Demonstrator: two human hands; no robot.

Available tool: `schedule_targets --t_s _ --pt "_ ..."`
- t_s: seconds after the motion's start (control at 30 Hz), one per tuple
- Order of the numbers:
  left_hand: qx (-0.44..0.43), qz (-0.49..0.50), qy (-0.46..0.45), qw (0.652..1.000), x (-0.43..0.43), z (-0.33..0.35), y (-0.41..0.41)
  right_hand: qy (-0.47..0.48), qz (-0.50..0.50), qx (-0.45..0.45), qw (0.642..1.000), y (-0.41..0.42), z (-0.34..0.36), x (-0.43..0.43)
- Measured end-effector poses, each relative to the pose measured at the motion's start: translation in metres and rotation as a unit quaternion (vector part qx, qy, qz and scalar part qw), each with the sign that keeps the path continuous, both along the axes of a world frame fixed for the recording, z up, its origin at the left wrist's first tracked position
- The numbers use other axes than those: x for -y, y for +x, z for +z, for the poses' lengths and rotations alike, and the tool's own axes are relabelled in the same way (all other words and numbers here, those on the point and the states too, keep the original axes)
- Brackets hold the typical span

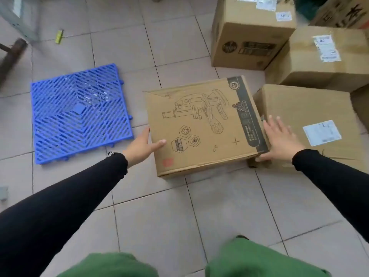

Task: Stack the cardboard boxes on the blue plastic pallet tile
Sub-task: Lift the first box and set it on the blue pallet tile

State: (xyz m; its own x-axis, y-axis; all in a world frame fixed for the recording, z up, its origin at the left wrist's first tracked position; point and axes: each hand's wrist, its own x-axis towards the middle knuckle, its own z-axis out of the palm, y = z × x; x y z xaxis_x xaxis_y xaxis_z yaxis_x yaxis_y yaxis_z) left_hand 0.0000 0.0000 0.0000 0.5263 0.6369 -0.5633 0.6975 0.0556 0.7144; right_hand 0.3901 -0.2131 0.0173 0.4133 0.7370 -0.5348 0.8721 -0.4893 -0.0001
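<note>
A flat cardboard box (pixel 203 124) printed with a microscope drawing lies on the tiled floor at centre. My left hand (pixel 142 143) presses its left edge, thumb on top. My right hand (pixel 279 138) rests against its right edge, fingers spread, thumb under the near corner. The blue plastic pallet tile (pixel 79 114) lies bare on the floor to the left of the box, a hand's width from it. A plain box with a white label (pixel 311 124) sits just right of the printed box, touching it.
Two more cardboard boxes stand behind, one upright (pixel 249 35) and one with a label (pixel 323 56) at far right. A yellow lighter (pixel 59 36) lies on the floor at upper left, near a dark wooden leg (pixel 12 56). My green-trousered knees fill the bottom.
</note>
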Motion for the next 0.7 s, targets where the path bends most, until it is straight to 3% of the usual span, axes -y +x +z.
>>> schedule_targets --t_s 0.23,0.4,0.57,0.7 --pt "0.145 0.140 -0.060 0.978 -0.005 -0.040 0.015 0.113 0.027 -0.034 0.993 0.011 -0.037 -0.007" --pt "0.196 0.160 -0.030 0.967 -0.047 -0.017 0.013 0.173 0.001 -0.071 0.982 0.001 -0.017 -0.038" --pt "0.210 0.195 0.027 0.958 -0.102 0.039 -0.022 0.271 -0.025 -0.190 0.943 -0.034 0.032 -0.091" --pt "0.192 0.244 0.064 0.948 -0.146 0.074 -0.090 0.307 0.011 -0.290 0.906 -0.092 0.048 -0.154"
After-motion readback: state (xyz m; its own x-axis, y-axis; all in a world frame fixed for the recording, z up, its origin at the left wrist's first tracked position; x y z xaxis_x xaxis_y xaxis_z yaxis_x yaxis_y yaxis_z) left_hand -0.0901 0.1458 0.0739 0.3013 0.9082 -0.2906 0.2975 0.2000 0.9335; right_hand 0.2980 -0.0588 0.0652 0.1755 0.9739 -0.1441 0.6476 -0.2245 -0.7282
